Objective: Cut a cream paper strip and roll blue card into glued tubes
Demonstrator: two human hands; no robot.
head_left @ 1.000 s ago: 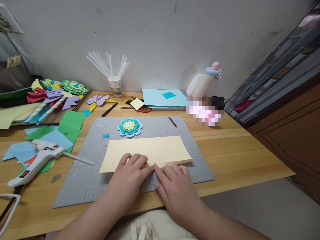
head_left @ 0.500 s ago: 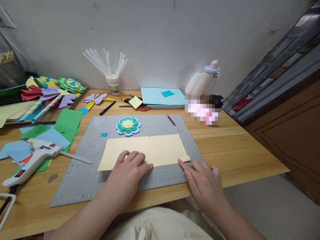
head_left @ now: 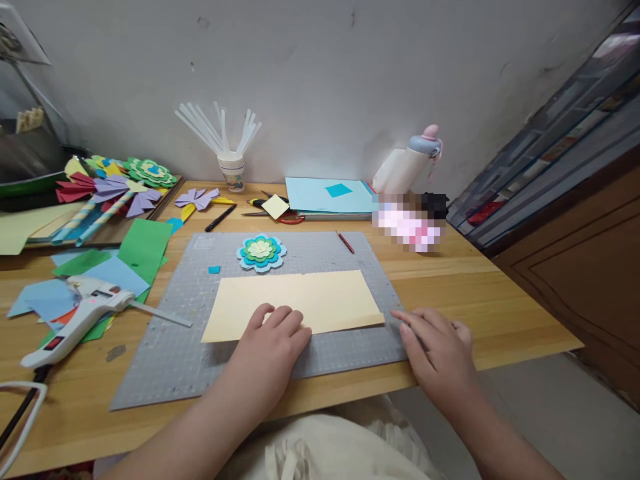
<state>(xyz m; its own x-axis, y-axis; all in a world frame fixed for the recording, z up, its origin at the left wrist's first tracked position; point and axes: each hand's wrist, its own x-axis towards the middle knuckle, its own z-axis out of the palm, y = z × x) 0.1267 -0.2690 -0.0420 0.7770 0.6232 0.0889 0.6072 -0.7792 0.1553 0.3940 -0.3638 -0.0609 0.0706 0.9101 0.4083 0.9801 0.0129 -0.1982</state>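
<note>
Head view: wooden surface (head_left: 500, 300) against white wall. Cream paper (head_left: 300, 300) flat on grey cutting mat (head_left: 175, 360). Left hand (head_left: 270, 347) pressing paper's near edge, fingers spread; right hand (head_left: 440, 347) released, resting at mat's right edge. Glue gun (head_left: 75, 320) left.

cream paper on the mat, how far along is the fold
Done: the cream paper lies folded flat on the cutting mat, beside a finished paper flower. In hand: the left hand presses its near edge; the right hand rests off its corner. Left: no cuts or glue show on it.
</note>
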